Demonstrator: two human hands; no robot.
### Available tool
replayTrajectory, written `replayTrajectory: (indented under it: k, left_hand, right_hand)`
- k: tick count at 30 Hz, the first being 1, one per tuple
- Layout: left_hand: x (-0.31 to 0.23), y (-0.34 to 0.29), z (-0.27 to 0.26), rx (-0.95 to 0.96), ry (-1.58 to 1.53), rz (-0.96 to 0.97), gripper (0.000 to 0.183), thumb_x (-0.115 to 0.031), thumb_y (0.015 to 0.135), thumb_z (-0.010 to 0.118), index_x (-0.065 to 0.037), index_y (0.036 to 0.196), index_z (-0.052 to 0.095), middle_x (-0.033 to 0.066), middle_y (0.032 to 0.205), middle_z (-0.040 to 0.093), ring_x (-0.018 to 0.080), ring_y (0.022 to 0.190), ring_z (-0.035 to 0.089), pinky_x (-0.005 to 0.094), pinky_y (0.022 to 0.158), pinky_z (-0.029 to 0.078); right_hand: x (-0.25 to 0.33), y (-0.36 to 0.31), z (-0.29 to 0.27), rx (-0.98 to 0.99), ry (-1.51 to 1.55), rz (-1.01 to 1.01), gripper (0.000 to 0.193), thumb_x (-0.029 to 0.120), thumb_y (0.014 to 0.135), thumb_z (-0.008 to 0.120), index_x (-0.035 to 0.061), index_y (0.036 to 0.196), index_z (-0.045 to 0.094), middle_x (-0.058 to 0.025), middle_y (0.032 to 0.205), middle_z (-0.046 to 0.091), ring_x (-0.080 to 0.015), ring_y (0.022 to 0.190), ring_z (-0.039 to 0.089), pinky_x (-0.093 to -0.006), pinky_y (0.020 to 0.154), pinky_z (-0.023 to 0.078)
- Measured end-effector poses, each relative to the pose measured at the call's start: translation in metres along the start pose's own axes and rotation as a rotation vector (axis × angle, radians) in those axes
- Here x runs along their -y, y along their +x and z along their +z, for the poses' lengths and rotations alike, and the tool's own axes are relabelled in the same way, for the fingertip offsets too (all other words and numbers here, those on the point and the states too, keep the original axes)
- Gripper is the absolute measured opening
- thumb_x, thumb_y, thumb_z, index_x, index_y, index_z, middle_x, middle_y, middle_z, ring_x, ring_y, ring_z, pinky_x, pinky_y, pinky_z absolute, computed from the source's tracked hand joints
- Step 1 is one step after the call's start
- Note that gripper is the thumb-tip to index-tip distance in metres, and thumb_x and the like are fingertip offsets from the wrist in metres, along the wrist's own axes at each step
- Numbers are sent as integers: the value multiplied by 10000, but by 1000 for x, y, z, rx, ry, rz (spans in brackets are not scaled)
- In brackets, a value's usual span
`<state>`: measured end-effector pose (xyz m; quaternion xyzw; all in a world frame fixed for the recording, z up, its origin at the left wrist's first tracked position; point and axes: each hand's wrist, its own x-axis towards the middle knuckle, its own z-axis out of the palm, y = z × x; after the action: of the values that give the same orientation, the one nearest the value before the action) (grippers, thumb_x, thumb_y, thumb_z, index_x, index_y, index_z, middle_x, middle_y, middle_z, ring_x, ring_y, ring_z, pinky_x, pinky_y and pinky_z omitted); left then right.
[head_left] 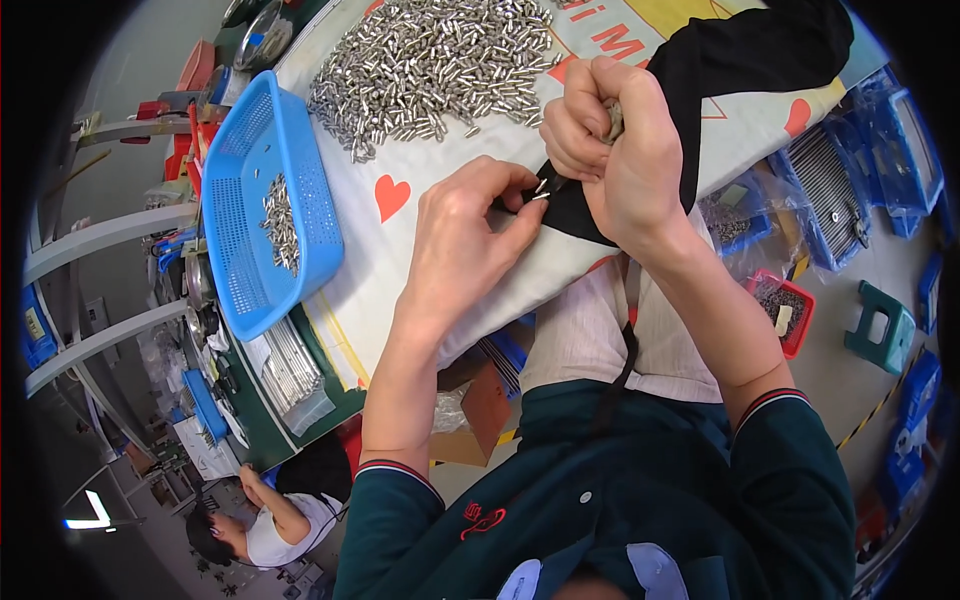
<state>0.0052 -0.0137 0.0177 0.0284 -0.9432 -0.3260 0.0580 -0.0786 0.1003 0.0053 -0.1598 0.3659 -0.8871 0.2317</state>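
My left hand (470, 225) is closed in a pinch, thumb and forefinger on a small silver metal pin (541, 190). My right hand (620, 140) makes a fist just right of it, over a black cloth (690, 110) spread across the table's near edge. A greyish bit shows between the curled fingers, but most of what the fist holds is hidden. Something dark lies between the two hands, hard to tell from the cloth. Beyond them is a large heap of silver metal pins (430, 70) on the white printed tablecloth (360, 265).
At the left, a blue perforated basket (320, 215) holds some pins (281, 225). Metal rods (290, 370) lie near it. To the right are blue crates (825, 195), a red bin (795, 335) and a green stool (882, 328) on the floor. Another person (285, 525) sits at lower left.
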Motion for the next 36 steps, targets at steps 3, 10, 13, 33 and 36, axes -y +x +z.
replayTrajectory:
  k: [3, 10, 13, 33, 36]
  left_hand:
    - [5, 0, 6, -58, -5, 42, 88, -30, 655, 618, 10, 725, 584, 102, 649, 554, 200, 559, 561, 291, 523, 445]
    - [3, -2, 10, -87, -33, -10, 68, -24, 657, 617, 12, 672, 562, 95, 620, 553, 197, 523, 549, 289, 498, 436]
    - [3, -2, 10, -83, -41, -38, 70, -25, 659, 617, 13, 670, 560, 95, 611, 555, 196, 517, 544, 288, 494, 430]
    - [1, 2, 4, -12, -120, -158, 64, -1, 652, 622, 28, 651, 565, 86, 577, 549, 140, 471, 486, 267, 469, 395]
    - [3, 4, 4, 8, -146, -168, 67, 6, 645, 625, 31, 638, 563, 77, 554, 538, 114, 460, 458, 257, 457, 381]
  right_hand:
    - [1, -1, 5, -45, -19, 16, 311, 236, 848, 279, 107, 565, 262, 32, 414, 230, -58, 386, 154, -229, 374, 137]
    - [7, -6, 8, -32, -41, -39, 327, 235, 859, 270, 110, 557, 265, 34, 411, 231, -61, 390, 152, -230, 381, 146]
    - [4, -6, 8, -35, -21, -7, 324, 234, 857, 271, 110, 558, 267, 33, 411, 233, -61, 391, 152, -231, 382, 145]
    - [1, -8, 9, -59, -20, -12, 306, 218, 847, 279, 109, 562, 264, 36, 418, 229, -58, 389, 159, -233, 377, 143]
    - [-3, -8, 15, -44, -78, -83, 306, 208, 845, 283, 102, 559, 271, 33, 427, 236, -54, 393, 160, -232, 374, 137]
